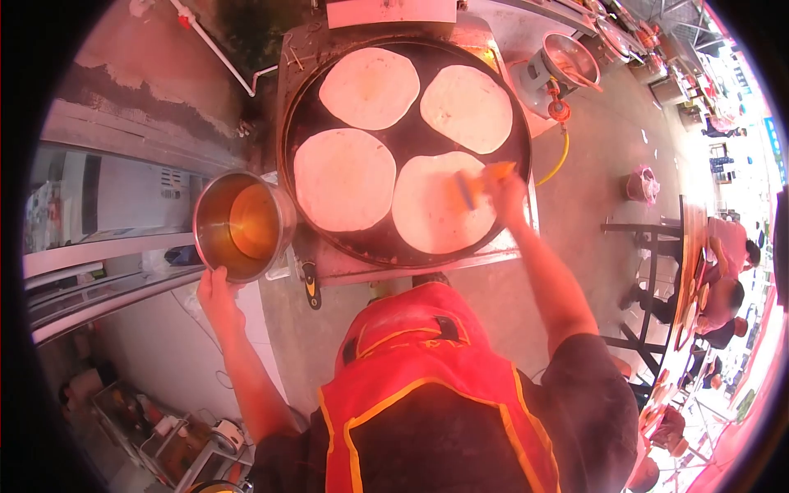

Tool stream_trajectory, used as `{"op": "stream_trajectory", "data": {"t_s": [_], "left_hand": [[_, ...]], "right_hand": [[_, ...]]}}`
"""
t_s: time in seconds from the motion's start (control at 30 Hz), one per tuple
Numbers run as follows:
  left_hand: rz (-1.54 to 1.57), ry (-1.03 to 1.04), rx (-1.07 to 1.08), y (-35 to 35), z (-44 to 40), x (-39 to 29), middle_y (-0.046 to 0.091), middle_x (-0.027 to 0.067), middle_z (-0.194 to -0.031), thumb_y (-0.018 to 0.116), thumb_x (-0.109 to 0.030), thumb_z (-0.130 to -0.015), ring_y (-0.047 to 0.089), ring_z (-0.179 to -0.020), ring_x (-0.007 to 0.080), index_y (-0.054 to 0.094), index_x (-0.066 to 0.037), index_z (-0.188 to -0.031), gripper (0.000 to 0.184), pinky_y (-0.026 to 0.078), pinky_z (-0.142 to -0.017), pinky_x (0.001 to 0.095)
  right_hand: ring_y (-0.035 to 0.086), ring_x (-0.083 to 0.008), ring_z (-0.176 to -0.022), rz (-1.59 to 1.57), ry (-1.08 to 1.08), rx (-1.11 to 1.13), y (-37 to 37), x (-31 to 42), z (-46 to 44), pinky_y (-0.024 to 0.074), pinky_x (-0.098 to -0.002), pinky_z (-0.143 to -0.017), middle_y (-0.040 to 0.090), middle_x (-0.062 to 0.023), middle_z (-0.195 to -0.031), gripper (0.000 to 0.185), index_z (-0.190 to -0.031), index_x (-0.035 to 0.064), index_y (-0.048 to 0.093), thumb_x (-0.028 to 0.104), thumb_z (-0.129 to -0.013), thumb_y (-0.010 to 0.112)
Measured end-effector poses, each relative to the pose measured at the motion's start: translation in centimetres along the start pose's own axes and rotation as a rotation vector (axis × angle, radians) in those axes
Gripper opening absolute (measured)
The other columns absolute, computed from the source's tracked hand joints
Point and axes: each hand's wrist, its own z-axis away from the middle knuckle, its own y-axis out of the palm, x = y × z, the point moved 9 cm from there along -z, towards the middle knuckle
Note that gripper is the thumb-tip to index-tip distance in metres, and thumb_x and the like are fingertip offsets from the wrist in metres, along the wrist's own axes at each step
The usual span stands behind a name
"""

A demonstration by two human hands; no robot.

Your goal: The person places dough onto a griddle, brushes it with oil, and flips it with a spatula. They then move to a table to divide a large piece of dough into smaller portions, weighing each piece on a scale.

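Note:
On a large round black griddle (399, 156) lie several flat pale dough rounds. My right hand (507, 197) is closed on a brush (470, 189), which is smeared by motion over the lower right round (431, 215). At the left, my left hand (216, 297) grips the rim of a metal pot (282, 215) with yellow-orange liquid in it. The pot is tilted a little beside the griddle's left edge. The upper left round (370, 89), the upper right round (466, 109) and the lower left round (344, 181) lie flat, untouched by either hand.
Behind the griddle's right side stands a gas burner with a metal pan (570, 59) and a yellow hose (563, 160). A black-and-yellow tool (311, 286) hangs near the griddle's lower left. People sit at a long table (693, 263) at the far right.

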Motion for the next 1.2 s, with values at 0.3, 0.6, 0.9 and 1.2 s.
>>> {"op": "stream_trajectory", "data": {"t_s": [0.3,0.6,0.9,1.2], "left_hand": [[-0.014,-0.051,-0.088,2.2,-0.1,-0.5,0.061,0.0076,-0.090,0.051,-0.015,-0.087,0.059,-0.075,0.0142,0.057,0.004,-0.104,0.027,0.048,-0.067,0.0261],[-0.030,-0.066,-0.061,5.1,-1.1,-0.5,0.061,0.0098,-0.095,0.049,-0.015,-0.087,0.061,-0.081,0.0165,0.056,0.004,-0.106,0.028,0.050,-0.071,0.0279],[0.004,-0.059,-0.062,7.0,-1.7,-1.1,0.061,0.0095,-0.096,0.049,-0.013,-0.088,0.061,-0.081,0.0160,0.056,0.004,-0.108,0.027,0.052,-0.071,0.0274],[-0.012,-0.069,-0.051,6.6,-2.3,-0.5,0.061,0.0090,-0.094,0.050,-0.014,-0.088,0.061,-0.080,0.0161,0.056,0.004,-0.107,0.027,0.052,-0.071,0.0278]], "right_hand": [[0.059,-0.0277,-0.067,0.196,-0.445,-0.090,2.5,3.8,-10.0,0.0477,-0.0364,-0.066,0.057,-0.0111,-0.071,0.016,-0.093,0.0064,0.060,0.020,-0.085,0.058],[0.057,-0.0126,-0.059,-0.215,-0.197,-0.164,0.6,-0.9,-20.2,0.0469,-0.0286,-0.053,0.060,-0.0031,-0.072,0.018,-0.085,0.0034,0.061,0.020,-0.088,0.056],[0.056,-0.0336,-0.093,0.520,-0.657,-0.078,3.9,7.2,-22.1,0.0475,-0.0425,-0.076,0.058,-0.0143,-0.101,0.029,-0.108,0.0108,0.058,0.008,-0.080,0.052],[0.064,-0.0266,-0.074,0.054,-0.398,-0.120,6.1,7.1,-19.8,0.0497,-0.0339,-0.065,0.064,-0.0131,-0.080,0.010,-0.088,0.0043,0.063,0.013,-0.085,0.059]]}}
